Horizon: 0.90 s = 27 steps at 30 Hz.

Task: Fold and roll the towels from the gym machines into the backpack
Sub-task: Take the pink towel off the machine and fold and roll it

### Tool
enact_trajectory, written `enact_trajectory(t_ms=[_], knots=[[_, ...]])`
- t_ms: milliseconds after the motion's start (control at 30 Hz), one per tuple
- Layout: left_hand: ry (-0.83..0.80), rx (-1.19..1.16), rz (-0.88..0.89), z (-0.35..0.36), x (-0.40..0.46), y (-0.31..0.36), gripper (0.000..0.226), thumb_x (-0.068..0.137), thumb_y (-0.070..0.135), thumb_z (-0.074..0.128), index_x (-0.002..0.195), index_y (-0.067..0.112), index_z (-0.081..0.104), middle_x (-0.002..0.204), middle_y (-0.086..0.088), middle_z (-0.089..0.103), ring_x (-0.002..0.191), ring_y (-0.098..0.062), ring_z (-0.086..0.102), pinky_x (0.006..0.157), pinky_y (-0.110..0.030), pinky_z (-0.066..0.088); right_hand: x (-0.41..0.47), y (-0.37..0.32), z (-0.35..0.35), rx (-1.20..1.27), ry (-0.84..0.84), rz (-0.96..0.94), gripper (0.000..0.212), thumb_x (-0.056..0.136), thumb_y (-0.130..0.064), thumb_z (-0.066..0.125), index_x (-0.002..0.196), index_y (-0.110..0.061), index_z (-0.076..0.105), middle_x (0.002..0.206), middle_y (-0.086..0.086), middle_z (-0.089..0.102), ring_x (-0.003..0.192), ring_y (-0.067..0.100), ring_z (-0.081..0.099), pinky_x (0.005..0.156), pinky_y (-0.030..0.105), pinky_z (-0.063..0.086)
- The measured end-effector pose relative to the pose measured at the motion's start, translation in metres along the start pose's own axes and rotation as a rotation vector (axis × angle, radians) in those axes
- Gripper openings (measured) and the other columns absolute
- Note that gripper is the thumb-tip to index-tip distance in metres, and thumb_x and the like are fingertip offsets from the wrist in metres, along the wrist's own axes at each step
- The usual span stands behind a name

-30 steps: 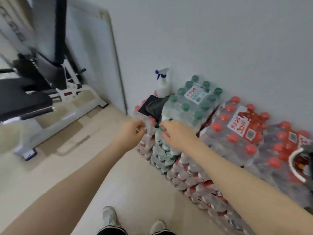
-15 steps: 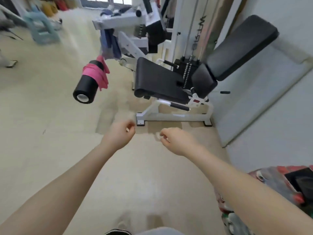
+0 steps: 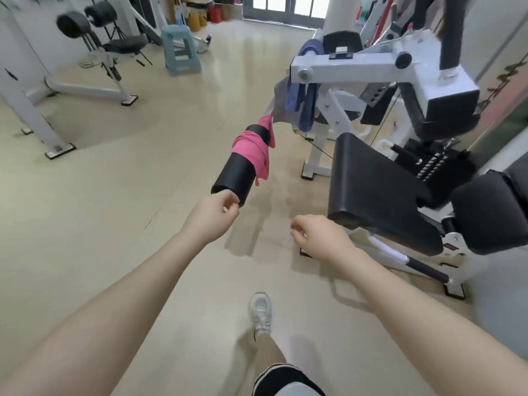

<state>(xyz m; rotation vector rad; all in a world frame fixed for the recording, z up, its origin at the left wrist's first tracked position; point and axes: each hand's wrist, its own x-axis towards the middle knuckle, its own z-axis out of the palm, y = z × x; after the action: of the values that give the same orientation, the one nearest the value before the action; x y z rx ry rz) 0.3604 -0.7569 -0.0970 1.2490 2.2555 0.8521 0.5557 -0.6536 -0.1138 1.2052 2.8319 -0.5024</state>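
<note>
I have turned from the stacked water bottles to the leg machine (image 3: 371,178). My left hand (image 3: 213,214) now sits just short of the roller pad (image 3: 237,178) carrying the pink towel (image 3: 251,150). Both grips stay empty.

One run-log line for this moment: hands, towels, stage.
stage: approaching machine | left hand: empty, near black roller pad | right hand: empty | pink towel: draped on pad | blue towel: hanging on frame

Towels on the gym machine

A pink towel (image 3: 251,151) hangs over the black roller (image 3: 234,178); blue towels (image 3: 300,101) hang on the white frame (image 3: 343,70).
</note>
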Motion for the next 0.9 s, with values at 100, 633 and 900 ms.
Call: enact_trajectory(t_ms=[100, 633, 900], knots=[[0.002, 0.010, -0.020, -0.009, 0.084, -0.004, 0.016, 0.088, 0.019, 0.043, 0.095, 0.024, 0.057, 0.096, 0.003, 0.067, 0.083, -0.018, 0.063, 0.065, -0.029, 0.048, 0.091, 0.010, -0.013, 0.004, -0.019, 0.000, 0.025, 0.092, -0.026, 0.040, 0.107, -0.017, 0.057, 0.111, 0.003, 0.061, 0.101, 0.027, 0.055, 0.077, 0.035, 0.047], [-0.136, 0.075, -0.080, -0.049, 0.433, -0.077, 0.022, 0.090, 0.015, 0.044, 0.105, 0.011, 0.060, 0.106, -0.009, 0.065, 0.094, -0.029, 0.059, 0.082, -0.034, 0.048, 0.471, 0.008, -0.005, 0.176, -0.145, 0.032, 0.028, 0.091, -0.012, 0.041, 0.109, 0.000, 0.059, 0.112, 0.016, 0.062, 0.103, 0.033, 0.056, 0.086, 0.040, 0.046], [-0.415, 0.151, -0.057, -0.046, 0.598, -0.131, 0.024, 0.090, 0.014, 0.043, 0.106, 0.010, 0.060, 0.107, -0.006, 0.064, 0.092, -0.024, 0.057, 0.077, -0.029, 0.044, 0.621, 0.011, 0.064, 0.165, -0.196, 0.275, 0.038, 0.096, -0.012, 0.034, 0.131, -0.011, 0.047, 0.137, 0.010, 0.046, 0.124, 0.029, 0.044, 0.104, 0.039, 0.035]])
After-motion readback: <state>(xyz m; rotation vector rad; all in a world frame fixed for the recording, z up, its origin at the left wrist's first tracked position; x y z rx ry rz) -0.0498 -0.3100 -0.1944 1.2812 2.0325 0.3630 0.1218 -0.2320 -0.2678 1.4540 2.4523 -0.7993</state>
